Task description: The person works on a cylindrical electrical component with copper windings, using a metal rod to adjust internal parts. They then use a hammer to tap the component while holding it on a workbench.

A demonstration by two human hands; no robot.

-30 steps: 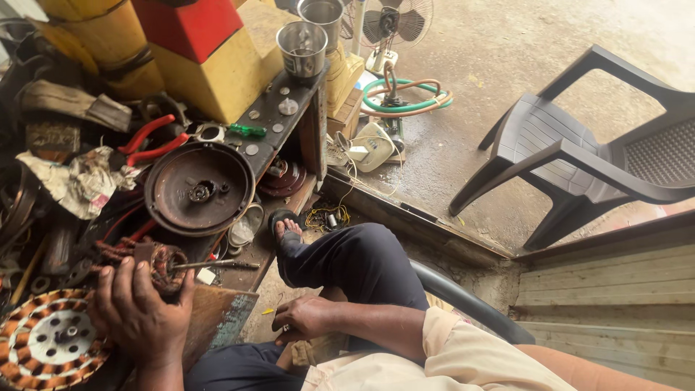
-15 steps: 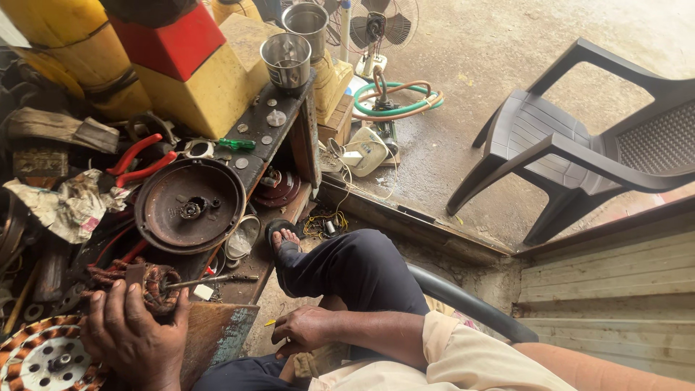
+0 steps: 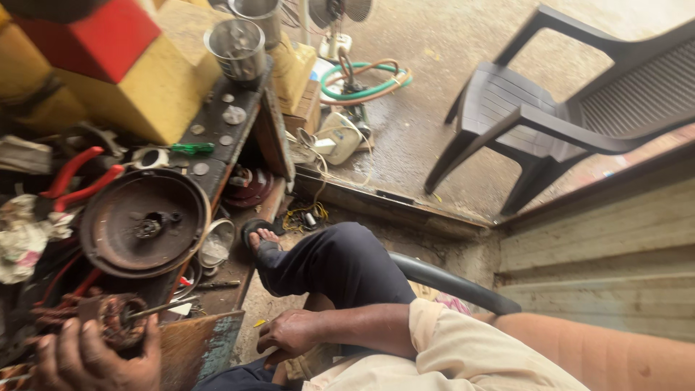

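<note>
Left hand [image 3: 98,355] gripped the motor coil [image 3: 116,318], fingers curled round it; right hand [image 3: 289,333] rested loosely curled on knee [image 3: 340,268].

Motor core [image 3: 116,318] before round housing [image 3: 143,223]; pliers [image 3: 76,181] behind; chair [image 3: 550,116] far right.
</note>
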